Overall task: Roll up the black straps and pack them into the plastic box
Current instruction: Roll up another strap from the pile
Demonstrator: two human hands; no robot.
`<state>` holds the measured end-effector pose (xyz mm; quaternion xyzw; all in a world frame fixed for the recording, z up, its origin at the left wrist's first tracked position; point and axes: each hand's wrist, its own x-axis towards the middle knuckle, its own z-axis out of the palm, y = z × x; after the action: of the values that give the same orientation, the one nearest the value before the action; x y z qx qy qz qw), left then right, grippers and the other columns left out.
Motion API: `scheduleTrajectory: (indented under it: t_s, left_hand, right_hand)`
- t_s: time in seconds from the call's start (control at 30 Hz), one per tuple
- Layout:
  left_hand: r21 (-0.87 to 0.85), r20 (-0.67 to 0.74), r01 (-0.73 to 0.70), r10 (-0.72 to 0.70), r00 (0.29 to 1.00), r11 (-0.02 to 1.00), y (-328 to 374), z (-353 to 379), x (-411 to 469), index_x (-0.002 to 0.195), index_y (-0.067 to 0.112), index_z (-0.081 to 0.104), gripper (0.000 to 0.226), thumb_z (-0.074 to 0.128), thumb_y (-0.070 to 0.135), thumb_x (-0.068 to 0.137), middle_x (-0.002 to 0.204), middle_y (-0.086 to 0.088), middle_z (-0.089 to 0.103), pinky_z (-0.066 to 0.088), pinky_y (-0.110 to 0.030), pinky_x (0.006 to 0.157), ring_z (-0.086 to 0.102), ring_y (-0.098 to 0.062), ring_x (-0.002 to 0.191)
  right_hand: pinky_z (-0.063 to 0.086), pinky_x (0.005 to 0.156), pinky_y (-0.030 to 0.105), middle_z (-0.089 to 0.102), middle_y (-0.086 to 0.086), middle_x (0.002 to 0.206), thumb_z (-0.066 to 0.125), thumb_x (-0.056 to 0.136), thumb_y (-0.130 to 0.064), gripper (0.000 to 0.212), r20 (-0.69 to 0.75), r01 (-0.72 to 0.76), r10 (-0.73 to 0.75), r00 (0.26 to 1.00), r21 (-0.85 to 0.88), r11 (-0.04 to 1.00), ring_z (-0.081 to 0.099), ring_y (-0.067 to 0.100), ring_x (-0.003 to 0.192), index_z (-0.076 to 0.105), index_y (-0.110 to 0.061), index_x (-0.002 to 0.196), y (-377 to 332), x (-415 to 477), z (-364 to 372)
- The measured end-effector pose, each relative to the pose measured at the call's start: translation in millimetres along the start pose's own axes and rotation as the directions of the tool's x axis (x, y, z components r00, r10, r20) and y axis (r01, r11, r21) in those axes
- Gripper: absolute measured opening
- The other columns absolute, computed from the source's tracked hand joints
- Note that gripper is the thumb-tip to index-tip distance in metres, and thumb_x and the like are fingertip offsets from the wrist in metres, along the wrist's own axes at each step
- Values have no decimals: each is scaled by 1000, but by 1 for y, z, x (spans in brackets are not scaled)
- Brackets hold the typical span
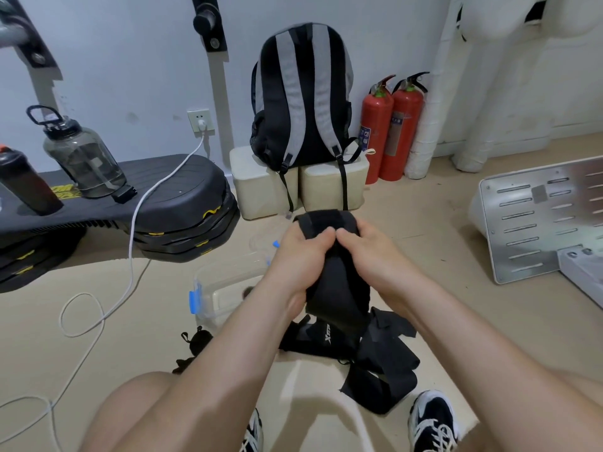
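Observation:
A wide black strap (339, 282) hangs between both hands, its top end folded over near my fingertips. My left hand (297, 256) grips its left edge, thumb on top. My right hand (375, 252) grips the right edge, thumb beside the left one. More black straps (375, 360) lie in a loose heap on the floor below, one with white lettering. The clear plastic box (225, 288) with blue latches sits on the floor left of my hands, partly hidden by my left forearm. A small dark item lies inside it.
A black and grey backpack (300, 99) stands on cream blocks ahead. Two red fire extinguishers (391, 128) are by the wall. Stacked black steps (182, 220) with two bottles lie left, a white cable (130, 256) trails across the floor, a metal plate (538, 216) right. My shoes (430, 419) are below.

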<state>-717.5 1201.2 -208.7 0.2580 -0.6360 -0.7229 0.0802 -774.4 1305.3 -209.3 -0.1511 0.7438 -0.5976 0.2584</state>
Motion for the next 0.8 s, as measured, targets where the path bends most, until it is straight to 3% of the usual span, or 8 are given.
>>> scheduleTrajectory:
  t_s: [0.2, 0.3, 0.37, 0.47, 0.57, 0.67, 0.73, 0.8]
  left_hand:
    - [49, 135, 46, -53, 989, 998, 2, -7, 4, 127, 22, 56, 47, 52, -6, 90, 110, -8, 72, 60, -36, 75, 71, -24, 99]
    - [156, 51, -113, 106, 993, 981, 4, -7, 7, 120, 26, 59, 50, 61, -5, 81, 107, -1, 72, 59, -38, 83, 69, -19, 101]
    - [475, -25, -268, 317, 948, 838, 8, -6, 9, 107, 24, 60, 34, 63, 3, 79, 96, 3, 70, 55, -33, 74, 65, -16, 89]
    - [807, 135, -348, 425, 895, 477, 9, 5, 3, 90, 17, 51, 22, 59, 3, 75, 84, 0, 59, 37, -29, 58, 51, -19, 76]
    - [691, 249, -279, 142, 958, 667, 9, 6, 3, 94, 10, 51, 29, 64, 9, 69, 85, -4, 63, 51, -39, 65, 59, -20, 75]
    - [415, 256, -97, -14, 966, 905, 12, 0, 3, 128, 9, 54, 49, 54, -1, 80, 96, -6, 70, 58, -37, 66, 68, -17, 76]
    - [625, 169, -226, 153, 974, 747, 16, -10, 1, 140, 28, 51, 62, 45, 0, 85, 90, 3, 69, 56, -34, 71, 67, -15, 82]
    - [884, 166, -285, 320, 933, 371, 18, -23, 1, 143, 42, 44, 69, 49, 11, 83, 106, 1, 64, 49, -37, 92, 54, -23, 113]
  right_hand:
    - [58, 90, 45, 69, 10, 118, 51, 101, -30, 33, 90, -134, 116, 989, 231, 964, 70, 25, 103, 54, -20, 132, -4, -5, -1]
    - [53, 95, 40, 60, 9, 126, 52, 98, -34, 47, -11, -83, 83, 997, -107, 991, 62, 24, 111, 42, -17, 140, -7, -5, -3]
    - [49, 86, 31, 59, 1, 125, 52, 97, -44, 54, -31, -46, 41, 999, -183, 982, 60, 15, 110, 41, -20, 144, -10, -7, 1]
    - [52, 62, 28, 71, -5, 84, 49, 101, -34, 27, 166, -176, 147, 975, 177, 968, 67, 6, 75, 67, -17, 112, -13, -17, 9]
    - [52, 52, 27, 70, 4, 63, 48, 101, -19, 27, 46, -230, 231, 972, 396, 889, 67, 16, 57, 70, -10, 90, -4, -11, 9]
    - [55, 50, 29, 70, 7, 61, 43, 105, -11, 25, 31, -256, 266, 963, 402, 879, 66, 20, 52, 67, -3, 100, -1, -7, 3]
    - [59, 65, 36, 73, 8, 76, 44, 104, -7, 19, 45, -211, 206, 977, 199, 957, 71, 24, 69, 63, -6, 107, 4, -4, -2]
    - [57, 83, 41, 74, 12, 94, 47, 103, -6, 17, 43, -127, 131, 990, -84, 988, 71, 29, 89, 64, -8, 106, 5, -3, -11]
